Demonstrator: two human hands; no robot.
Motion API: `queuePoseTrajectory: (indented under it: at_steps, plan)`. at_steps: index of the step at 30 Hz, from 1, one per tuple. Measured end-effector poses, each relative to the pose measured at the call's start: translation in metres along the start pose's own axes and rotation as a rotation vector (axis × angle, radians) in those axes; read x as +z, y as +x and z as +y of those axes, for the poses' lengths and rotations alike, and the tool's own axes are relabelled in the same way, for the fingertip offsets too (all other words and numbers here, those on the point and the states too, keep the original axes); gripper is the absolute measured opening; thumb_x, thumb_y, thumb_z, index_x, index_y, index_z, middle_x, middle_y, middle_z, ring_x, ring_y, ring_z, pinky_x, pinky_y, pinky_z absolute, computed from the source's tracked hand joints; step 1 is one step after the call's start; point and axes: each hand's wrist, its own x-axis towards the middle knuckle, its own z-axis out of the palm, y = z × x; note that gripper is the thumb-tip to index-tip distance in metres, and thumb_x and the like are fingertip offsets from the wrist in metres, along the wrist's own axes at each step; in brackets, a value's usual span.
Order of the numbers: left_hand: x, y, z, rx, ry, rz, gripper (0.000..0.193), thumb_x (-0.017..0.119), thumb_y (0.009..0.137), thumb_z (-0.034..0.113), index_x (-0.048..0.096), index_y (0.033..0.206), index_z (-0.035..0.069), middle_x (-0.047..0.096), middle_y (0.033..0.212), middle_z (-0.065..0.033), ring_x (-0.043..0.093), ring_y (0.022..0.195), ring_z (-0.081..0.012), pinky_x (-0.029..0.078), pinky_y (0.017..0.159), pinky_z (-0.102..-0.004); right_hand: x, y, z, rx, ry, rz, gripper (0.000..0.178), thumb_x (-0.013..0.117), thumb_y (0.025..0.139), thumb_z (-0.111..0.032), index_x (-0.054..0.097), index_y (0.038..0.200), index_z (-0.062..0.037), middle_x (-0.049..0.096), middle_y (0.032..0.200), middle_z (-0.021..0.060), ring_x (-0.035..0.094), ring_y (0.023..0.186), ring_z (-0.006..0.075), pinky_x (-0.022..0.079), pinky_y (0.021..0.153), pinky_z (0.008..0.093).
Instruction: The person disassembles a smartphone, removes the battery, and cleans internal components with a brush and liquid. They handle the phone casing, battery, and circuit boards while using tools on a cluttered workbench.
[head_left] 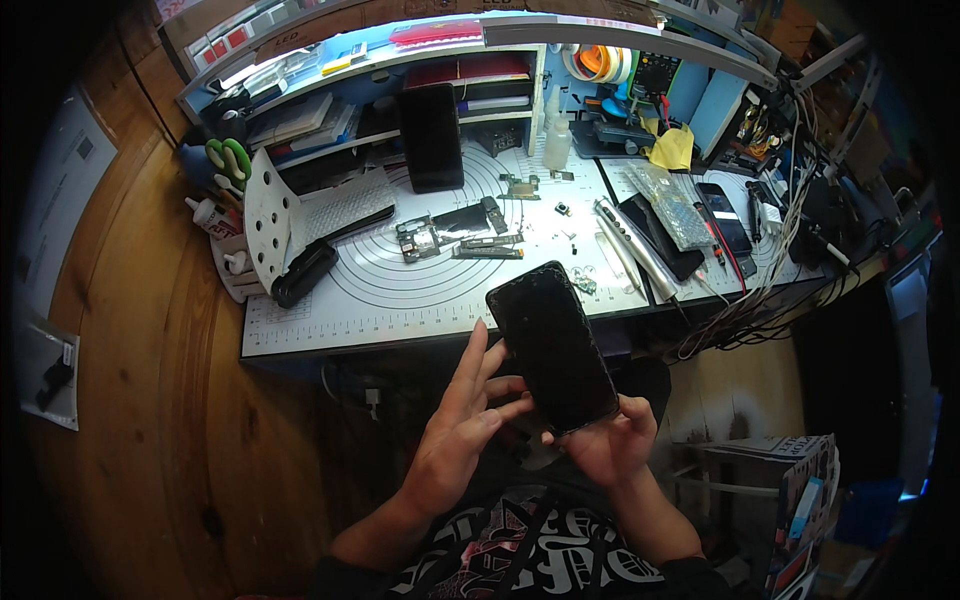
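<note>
A black smartphone (551, 345) with a dark, cracked-looking screen is held tilted over my lap, in front of the bench edge. My right hand (606, 442) grips its lower end from beneath. My left hand (462, 420) has its fingers spread, with the fingertips resting against the phone's left edge. On the white work mat (400, 290) beyond lie loose phone parts (440, 235), among them a circuit board and thin metal strips.
A dark tablet-like slab (432, 137) leans upright at the back of the mat. A white tool rack (265, 215) with bottles stands at the left. Another phone (724, 217), a silver tool (630, 250) and tangled cables (770, 285) sit on the right. A cardboard box (780, 480) is lower right.
</note>
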Motion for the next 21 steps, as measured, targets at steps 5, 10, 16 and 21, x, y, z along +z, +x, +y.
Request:
queuePoseTrajectory:
  at_steps: [5,10,16,21]
  plan:
    - [-0.0017,-0.0005,-0.0003,-0.007,0.002,0.0,0.091,0.05,0.092,0.021,0.001,0.167,0.005,0.02,0.168,-0.0273,0.045,0.137,-0.0361,0.039,0.117,-0.0515,0.0055,-0.0003,-0.0001,-0.003,-0.056,0.017,0.078,0.056,0.09,-0.039,0.038,0.154,0.003,0.049,0.151,0.0273,0.055,0.133,0.0394,0.049,0.101,0.0611]
    - [-0.0017,-0.0013,-0.0008,-0.009,0.0,0.001,0.092,0.052,0.092,0.023,0.002,0.167,0.005,0.021,0.167,-0.0268,0.046,0.137,-0.036,0.039,0.117,-0.0526,0.0068,-0.0001,0.0001,-0.005,-0.088,0.015,0.08,0.056,0.09,-0.039,0.037,0.154,0.0028,0.049,0.151,0.0277,0.054,0.133,0.0399,0.049,0.1,0.0608]
    - [-0.0024,-0.0045,-0.0016,-0.019,-0.002,0.008,0.093,0.052,0.091,0.023,0.002,0.167,0.004,0.021,0.168,-0.0267,0.046,0.137,-0.0362,0.039,0.117,-0.0537,0.0031,-0.0026,0.0036,0.007,-0.023,0.027,0.08,0.057,0.09,-0.04,0.037,0.155,0.0027,0.048,0.152,0.0276,0.053,0.134,0.04,0.048,0.101,0.0601]
    - [-0.0027,-0.0063,-0.0054,-0.027,0.014,0.002,0.091,0.051,0.092,0.021,0.001,0.166,0.002,0.019,0.168,-0.0273,0.044,0.138,-0.0357,0.038,0.118,-0.0523,-0.0013,-0.0067,0.0048,0.007,-0.025,0.026,0.081,0.058,0.09,-0.041,0.037,0.155,0.0034,0.048,0.153,0.0279,0.052,0.136,0.0409,0.046,0.103,0.0618]
